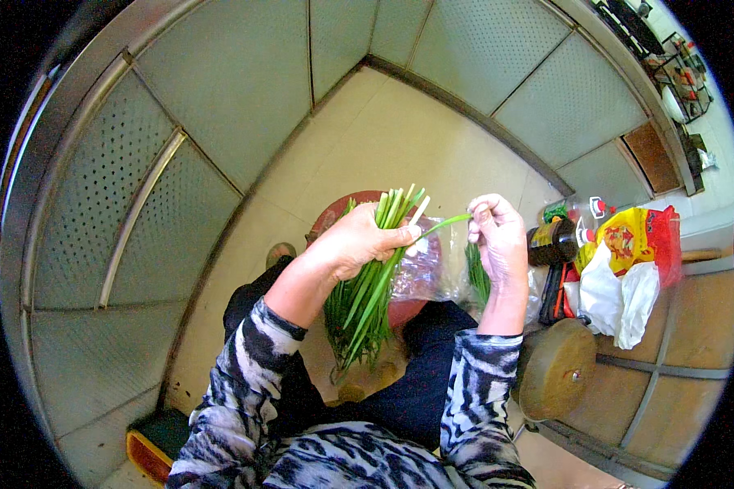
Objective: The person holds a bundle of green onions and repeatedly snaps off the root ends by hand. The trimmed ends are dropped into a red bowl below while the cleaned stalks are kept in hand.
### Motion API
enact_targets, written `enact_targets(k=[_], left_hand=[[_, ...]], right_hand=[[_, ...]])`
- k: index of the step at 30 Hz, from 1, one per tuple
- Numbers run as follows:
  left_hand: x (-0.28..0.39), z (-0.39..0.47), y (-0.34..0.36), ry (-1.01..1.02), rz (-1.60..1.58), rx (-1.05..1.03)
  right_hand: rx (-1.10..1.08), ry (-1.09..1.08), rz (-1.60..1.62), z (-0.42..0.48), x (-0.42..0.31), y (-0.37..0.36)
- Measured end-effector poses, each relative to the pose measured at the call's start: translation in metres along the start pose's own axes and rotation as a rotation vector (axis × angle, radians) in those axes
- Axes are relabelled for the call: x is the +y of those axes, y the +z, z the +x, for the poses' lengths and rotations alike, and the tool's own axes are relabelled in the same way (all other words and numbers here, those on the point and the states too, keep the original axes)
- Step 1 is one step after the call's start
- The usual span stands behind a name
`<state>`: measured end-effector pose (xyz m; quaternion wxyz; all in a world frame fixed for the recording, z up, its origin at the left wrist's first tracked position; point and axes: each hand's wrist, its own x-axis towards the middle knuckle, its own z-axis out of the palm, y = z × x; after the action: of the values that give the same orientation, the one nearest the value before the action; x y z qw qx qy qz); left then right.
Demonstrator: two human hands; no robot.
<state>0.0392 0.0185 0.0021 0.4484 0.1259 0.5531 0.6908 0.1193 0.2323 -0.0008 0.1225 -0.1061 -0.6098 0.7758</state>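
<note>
My left hand [367, 238] is closed round a bunch of long green leafy stems [367, 299], which look like garlic chives, with the pale cut ends up and the leaves hanging between my knees. To its right, my right hand [492, 226] pinches the tip of one green leaf [446, 224] that stretches from the bunch. Behind the hands is a round reddish basin or stool [336, 205], partly hidden, with clear plastic film [425, 269] over it. More green stems [477, 275] lie partly behind my right hand and wrist.
On the right are a bottle of dark liquid [553, 241], a clear bottle [578, 211], yellow and red packets [624, 238], white plastic bags [605, 293] and a round lid [556, 370]. Cabinet panels [238, 79] surround the tiled floor [373, 134]. A dark box with an orange edge [153, 440] is at lower left.
</note>
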Motion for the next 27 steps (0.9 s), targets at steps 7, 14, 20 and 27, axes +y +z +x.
enact_targets(k=[7,14,20,27], left_hand=[[-0.001,-0.001,-0.005,0.004,0.020,-0.017],[0.001,-0.002,0.003,0.007,0.086,0.010],[0.002,-0.001,0.009,0.036,0.005,0.032],[-0.009,0.005,-0.002,0.047,-0.094,0.034]], right_hand=[[0.085,-0.447,-0.685,-0.008,0.000,0.005],[0.251,-0.652,-0.980,-0.007,-0.002,0.017],[0.517,-0.213,0.001,0.013,0.014,0.009],[0.402,-0.146,-0.738,0.024,0.027,-0.032]])
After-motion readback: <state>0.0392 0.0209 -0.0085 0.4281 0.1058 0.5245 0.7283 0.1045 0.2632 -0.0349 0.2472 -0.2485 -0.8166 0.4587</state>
